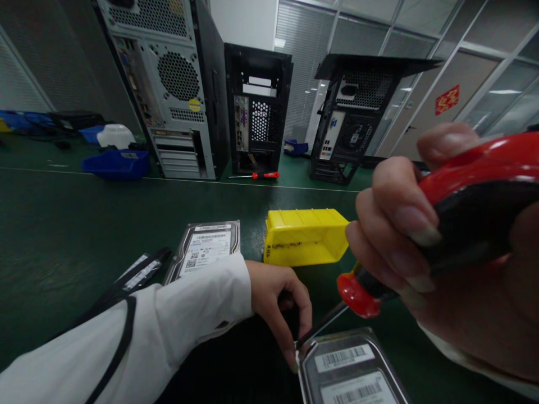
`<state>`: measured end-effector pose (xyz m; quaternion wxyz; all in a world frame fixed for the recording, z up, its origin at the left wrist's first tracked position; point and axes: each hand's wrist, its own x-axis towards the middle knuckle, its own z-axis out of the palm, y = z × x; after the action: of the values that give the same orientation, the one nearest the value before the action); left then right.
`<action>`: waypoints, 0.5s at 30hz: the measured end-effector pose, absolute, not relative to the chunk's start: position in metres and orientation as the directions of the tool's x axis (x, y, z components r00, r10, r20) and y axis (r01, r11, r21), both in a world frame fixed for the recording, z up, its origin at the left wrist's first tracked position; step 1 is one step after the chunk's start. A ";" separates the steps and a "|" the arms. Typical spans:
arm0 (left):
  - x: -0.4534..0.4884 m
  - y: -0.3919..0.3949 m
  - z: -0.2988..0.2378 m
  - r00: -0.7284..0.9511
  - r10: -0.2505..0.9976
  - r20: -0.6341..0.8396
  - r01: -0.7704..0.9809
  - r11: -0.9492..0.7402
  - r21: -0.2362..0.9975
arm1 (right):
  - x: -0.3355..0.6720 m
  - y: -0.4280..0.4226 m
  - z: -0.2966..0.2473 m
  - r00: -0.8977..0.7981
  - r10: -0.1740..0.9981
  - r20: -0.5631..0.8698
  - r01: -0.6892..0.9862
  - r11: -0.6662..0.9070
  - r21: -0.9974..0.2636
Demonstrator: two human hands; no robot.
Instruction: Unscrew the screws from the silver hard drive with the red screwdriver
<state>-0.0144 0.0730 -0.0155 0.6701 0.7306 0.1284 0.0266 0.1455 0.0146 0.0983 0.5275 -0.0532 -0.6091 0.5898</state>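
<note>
My right hand [404,224] is wrapped round the red and black handle of a screwdriver [366,289], large and close to the camera. The screwdriver's shaft slants down to the left, its tip at the near corner of a hard drive [347,365]. At that tip my left hand [284,306] has thumb and forefinger pinched together, touching the drive's edge; a tiny bright bit shows there, too small to name. Labels with barcodes face up on the drive, whose lower part is cut off by the frame. Behind the fingers lies a yellow plastic bin [303,255] on its side.
A second hard drive [208,247] lies left of the bin on the green tabletop [84,224]. Computer cases [210,101], [261,106] and a tilted-lid case [353,118] stand behind. A smaller screwdriver [265,175] and a blue bin [115,164] are nearby.
</note>
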 end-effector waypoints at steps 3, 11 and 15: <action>-0.015 0.073 -0.016 0.968 0.224 -0.110 0.129 -0.073 0.989 | 0.146 0.014 0.097 -0.414 0.692 0.592 -0.557 0.321 -0.766; -0.012 0.073 -0.017 0.961 0.274 -0.041 0.068 -0.090 0.994 | 0.143 0.015 0.100 -0.421 0.695 0.582 -0.562 0.304 -0.769; -0.012 0.075 -0.020 0.961 0.269 -0.069 0.093 -0.077 0.993 | 0.142 0.014 0.101 -0.414 0.690 0.594 -0.562 0.319 -0.763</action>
<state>-0.0117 0.0746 -0.0196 0.6680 0.7308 0.1238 0.0659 0.1416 0.0140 0.1008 0.5387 -0.0525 -0.6077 0.5812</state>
